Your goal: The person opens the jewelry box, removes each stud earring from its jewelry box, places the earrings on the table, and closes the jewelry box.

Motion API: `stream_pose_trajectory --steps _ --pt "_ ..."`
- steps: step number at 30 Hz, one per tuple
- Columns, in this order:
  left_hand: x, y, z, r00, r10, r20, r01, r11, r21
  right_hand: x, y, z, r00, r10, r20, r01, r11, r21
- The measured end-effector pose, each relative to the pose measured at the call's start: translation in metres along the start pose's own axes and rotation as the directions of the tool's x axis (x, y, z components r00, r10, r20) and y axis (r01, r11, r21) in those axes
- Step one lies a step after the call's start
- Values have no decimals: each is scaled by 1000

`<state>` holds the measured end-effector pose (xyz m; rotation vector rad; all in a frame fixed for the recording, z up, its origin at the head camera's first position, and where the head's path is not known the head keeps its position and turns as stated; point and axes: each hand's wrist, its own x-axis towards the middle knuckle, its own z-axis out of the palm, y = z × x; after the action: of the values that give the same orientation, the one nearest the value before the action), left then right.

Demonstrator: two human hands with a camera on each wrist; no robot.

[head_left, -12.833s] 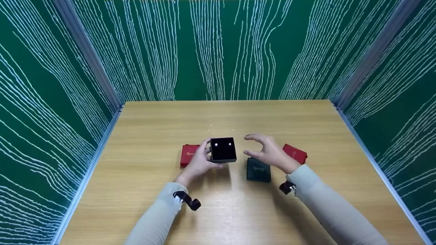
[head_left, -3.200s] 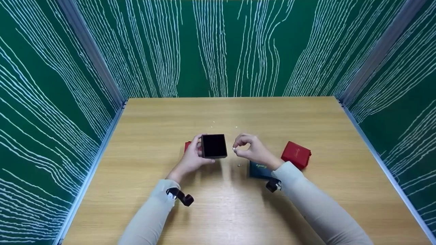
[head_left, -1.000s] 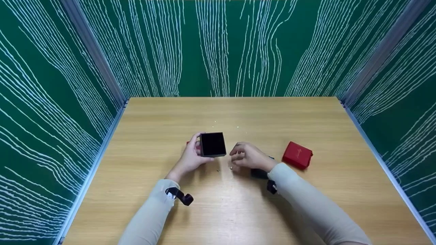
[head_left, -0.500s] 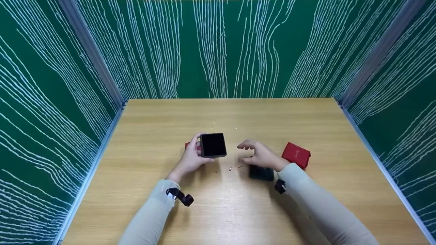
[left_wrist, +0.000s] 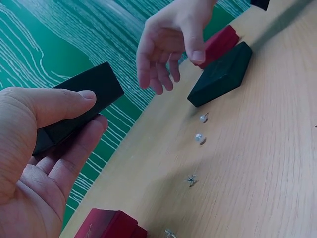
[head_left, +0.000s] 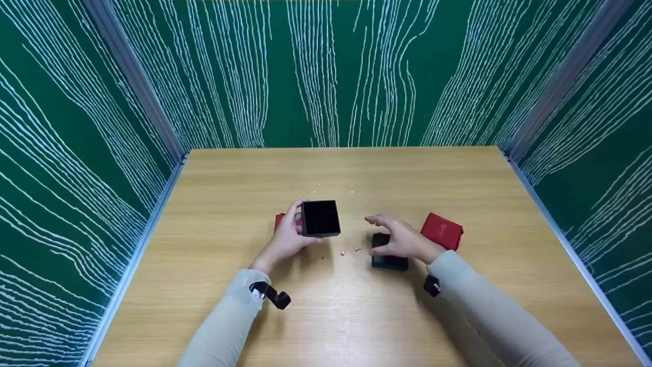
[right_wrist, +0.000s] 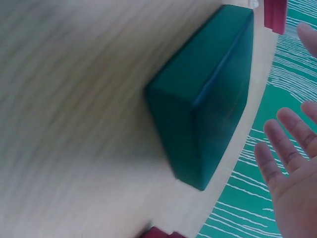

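Note:
My left hand (head_left: 288, 235) grips a small dark jewellery box (head_left: 320, 218) by its side, raised over the table with its black-lined inside facing me. In the left wrist view, the thumb presses along the box's outer wall. My right hand (head_left: 403, 239) hovers over a flat green box (head_left: 389, 262), fingers spread and holding nothing. Between the hands, a pearl earring (left_wrist: 199, 138) and a second pearl earring (left_wrist: 203, 118) lie on the wood. A star-shaped earring (left_wrist: 191, 179) is nearer the left hand, and another small silvery piece (left_wrist: 170, 233) shows at the frame's bottom edge.
A red box (head_left: 442, 231) sits right of the green one. Another red box (left_wrist: 106, 225) lies beneath the left hand, mostly covered in the head view. Tiny bright specks dot the table (head_left: 336, 171) farther back. Green walls (head_left: 300, 76) with white lines enclose it.
Two pearl earrings seen in the box long before are gone from it; pearl earrings now lie on the table. My right hand has lifted, opened and moved right, over the green box.

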<state>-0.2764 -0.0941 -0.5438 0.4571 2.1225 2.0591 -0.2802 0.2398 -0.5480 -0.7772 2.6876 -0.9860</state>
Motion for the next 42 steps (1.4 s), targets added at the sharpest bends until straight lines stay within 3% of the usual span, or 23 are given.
stream_pose_trajectory --steps 17,22,34,42 --pt "2 4 2 1000 -2 6 2 999 53 -24 25 2 995 87 43 -83 993 -79" --pt "2 4 3 1000 -10 7 10 999 51 -29 26 2 990 124 66 -118 989 -89" --pt "5 0 5 1000 14 20 -15 1000 8 -32 27 4 993 96 72 -85 986 -142" --pt "5 2 5 1000 7 25 -7 1000 0 -29 23 -2 988 137 65 -128 984 -120"
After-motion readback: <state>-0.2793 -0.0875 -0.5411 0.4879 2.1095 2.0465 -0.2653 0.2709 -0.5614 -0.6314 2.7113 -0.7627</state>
